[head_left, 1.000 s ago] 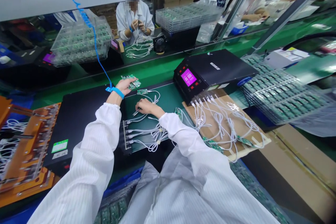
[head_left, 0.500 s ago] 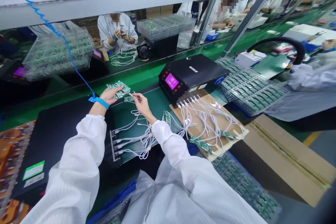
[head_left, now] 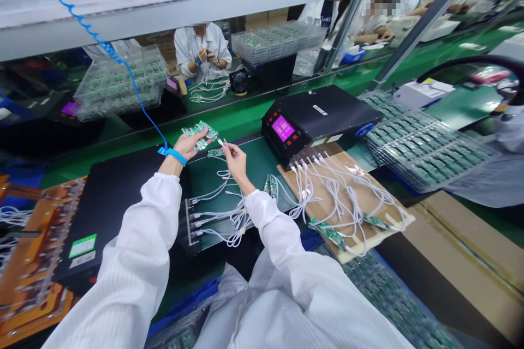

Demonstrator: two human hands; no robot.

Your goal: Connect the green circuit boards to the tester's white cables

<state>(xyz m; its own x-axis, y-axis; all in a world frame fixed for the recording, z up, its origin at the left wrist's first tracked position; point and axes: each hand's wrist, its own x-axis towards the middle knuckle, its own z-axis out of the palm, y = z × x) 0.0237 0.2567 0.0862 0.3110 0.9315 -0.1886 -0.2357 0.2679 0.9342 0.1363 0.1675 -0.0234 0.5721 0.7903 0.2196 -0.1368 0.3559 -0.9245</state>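
Observation:
My left hand (head_left: 185, 147), with a blue wrist strap (head_left: 174, 155) on its wrist, is closed on several green circuit boards (head_left: 200, 133). My right hand (head_left: 234, 160) pinches the white plug of a cable (head_left: 221, 143) at the right edge of these boards; whether the plug is seated in a board I cannot tell. Just below the hands lies another circuit board (head_left: 216, 152). White cables (head_left: 235, 221) run in a bundle from a metal connector strip (head_left: 190, 223) under my right forearm. More boards (head_left: 271, 186) rest beside my right sleeve.
A black tester (head_left: 319, 117) with a lit purple screen stands to the right, its cables spread over a cardboard sheet (head_left: 305, 174). Trays of boards (head_left: 426, 142) lie beyond it. A black case (head_left: 118, 196) is at left. Across the line sits a co-worker (head_left: 201, 52).
The whole view has shifted, so things appear farther right. The plug in my right hand stays close to the boards; my left hand keeps its hold on them.

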